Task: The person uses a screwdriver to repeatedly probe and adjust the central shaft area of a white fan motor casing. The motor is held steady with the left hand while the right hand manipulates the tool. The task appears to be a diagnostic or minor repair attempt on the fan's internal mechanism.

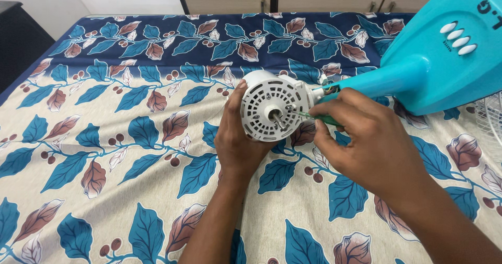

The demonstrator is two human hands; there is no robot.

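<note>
Slippage threatens: left hand [238,141] cups the round white slotted fan motor housing [272,106] above the leaf-print bedsheet [104,138], while right hand [366,138] fingers grip a green-handled screwdriver [321,118] at its face.

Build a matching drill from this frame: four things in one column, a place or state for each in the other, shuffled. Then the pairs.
Column 1
1. left hand
2. right hand
3. white fan motor housing
4. turquoise fan base

Column 2
A. grips a green-handled screwdriver, tip at the housing's face
B. lies at the upper right, four white buttons on top
C. cups the housing from its left side and below
D. held over the leaf-print cloth, metal shaft pointing at the camera

Pairs: 1-C, 2-A, 3-D, 4-B
</note>
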